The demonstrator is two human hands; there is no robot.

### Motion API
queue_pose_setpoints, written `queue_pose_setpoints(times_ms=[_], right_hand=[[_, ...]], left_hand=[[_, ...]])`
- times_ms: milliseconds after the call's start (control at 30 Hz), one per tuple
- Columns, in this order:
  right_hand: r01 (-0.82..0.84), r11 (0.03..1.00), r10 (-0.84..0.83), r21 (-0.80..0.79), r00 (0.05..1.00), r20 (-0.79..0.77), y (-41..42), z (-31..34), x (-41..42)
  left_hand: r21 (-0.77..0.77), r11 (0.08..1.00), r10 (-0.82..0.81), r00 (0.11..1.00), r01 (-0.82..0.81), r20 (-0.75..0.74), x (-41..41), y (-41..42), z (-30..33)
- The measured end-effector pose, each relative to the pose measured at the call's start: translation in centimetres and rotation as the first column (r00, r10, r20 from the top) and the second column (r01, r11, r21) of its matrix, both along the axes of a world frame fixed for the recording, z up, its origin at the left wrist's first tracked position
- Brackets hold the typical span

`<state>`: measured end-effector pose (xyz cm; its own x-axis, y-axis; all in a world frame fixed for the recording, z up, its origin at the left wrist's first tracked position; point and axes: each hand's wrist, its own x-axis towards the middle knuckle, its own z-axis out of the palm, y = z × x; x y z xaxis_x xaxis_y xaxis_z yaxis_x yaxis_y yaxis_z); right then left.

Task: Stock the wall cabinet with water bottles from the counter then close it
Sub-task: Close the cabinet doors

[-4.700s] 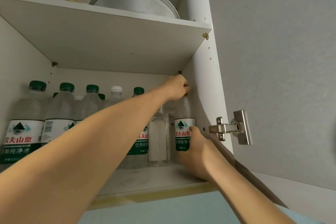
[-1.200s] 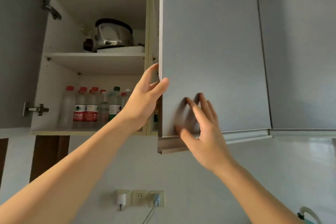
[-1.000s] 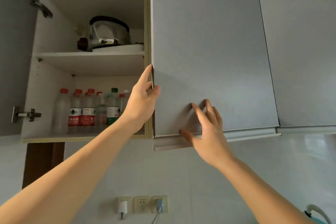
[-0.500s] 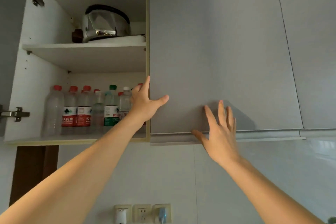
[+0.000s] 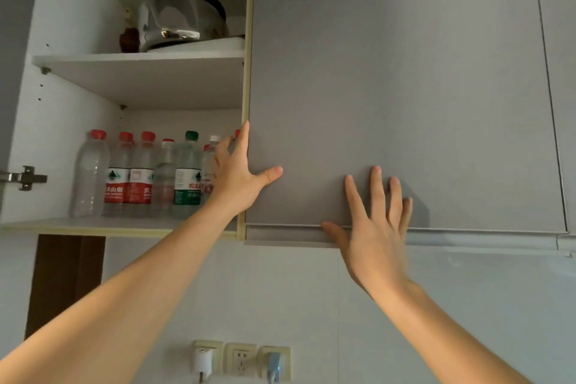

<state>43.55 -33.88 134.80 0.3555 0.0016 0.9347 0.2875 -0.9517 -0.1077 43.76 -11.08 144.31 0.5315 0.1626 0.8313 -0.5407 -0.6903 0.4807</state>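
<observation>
- Wall cabinet (image 5: 137, 81) fills upper half of frame; right door (image 5: 405, 87) sits flush, closed, centre to right. Left compartment open at upper left; its own door only shows as a grey strip + hinge (image 5: 25, 178) at far left edge.
- Upper shelf (image 5: 140, 56), top left: metal pot (image 5: 180, 15) w/ dark rim, on a white tray.
- Water bottles (image 5: 143, 178), mid-left on lower shelf: upright, packed close, mostly red caps, one green, one white. Counter not in view, so we can't tell if any are left down there.
- Left hand (image 5: 240, 174), centre frame: fingers straight, spread, palm over the closed door's left edge, thumb out on door face. Gripping nothing.
- Right hand (image 5: 374, 227), lower centre-right: open, fingers splayed flat against lower door face, thumb at bottom lip. Holding nothing.
- Sockets (image 5: 243, 358) at bottom centre, two w/ plugs in.
- Our read: stocking looks done; step in hand = closing. Right door seated, so both hands can come off it.
- To do it well: reach left hand to far-left door's free edge, swing slowly, check no bottle stands proud of shelf front, press flush near hinge-opposite side, confirm gap even w/ neighbour.
</observation>
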Motion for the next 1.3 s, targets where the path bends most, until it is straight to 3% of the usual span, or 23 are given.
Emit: queue_pose_setpoints(times_ms=[133,267,367,467,733,867,967,1033,1100,1133,1233,1300], right_hand=[[-0.022,0.999,0.026,0.049,0.996,-0.084,0.8,1.2,-1.7],[-0.25,0.962,0.258,0.111,0.964,-0.064,4.5,2.9,-5.5],[-0.511,0.849,0.524,0.137,0.847,-0.087,9.4,4.0,-9.2],[-0.688,0.708,0.704,0.163,0.706,-0.076,15.2,5.1,-13.2],[-0.9,0.386,0.922,0.202,0.384,-0.055,33.0,5.6,-24.6],[-0.939,0.28,0.96,0.202,0.268,-0.081,40.5,4.9,-29.4],[-0.944,0.246,0.968,0.22,0.226,-0.11,44.6,4.8,-31.8],[-0.941,0.246,0.965,0.233,0.216,-0.146,46.5,5.0,-32.7],[-0.934,0.252,0.961,0.252,0.212,-0.176,47.7,5.3,-33.1],[-0.932,0.253,0.961,0.259,0.21,-0.182,48.1,5.4,-33.1],[-0.932,0.251,0.962,0.263,0.208,-0.179,48.5,5.5,-32.8],[-0.936,0.226,0.969,0.269,0.188,-0.158,48.3,5.6,-32.6]], left_hand=[[0.005,0.997,0.077,0.996,-0.078,0.045,-2.5,-0.1,-0.6],[0.056,0.997,0.046,0.996,-0.05,0.075,-7.6,2.7,-1.2],[0.207,0.974,0.076,0.993,-0.094,0.094,-13.5,5.8,-1.5],[0.289,0.927,0.18,0.959,-0.24,0.22,-20.0,9.7,-1.1],[0.151,0.805,0.462,0.766,-0.573,0.447,-37.2,22.8,-0.2],[-0.005,0.625,0.671,0.535,-0.781,0.513,-42.7,29.9,0.1],[-0.093,0.513,0.802,0.438,-0.853,0.407,-44.9,35.7,0.7],[-0.137,0.491,0.866,0.465,-0.86,0.186,-45.4,39.2,0.6],[-0.166,0.552,0.828,0.56,-0.817,-0.003,-45.3,41.6,-0.1],[-0.179,0.6,0.789,0.614,-0.78,-0.031,-45.1,42.3,-0.7],[-0.144,0.649,0.761,0.635,-0.747,0.136,-45.1,43.0,-2.4],[-0.131,0.727,0.679,0.678,-0.674,0.284,-45.9,42.2,-2.7]])
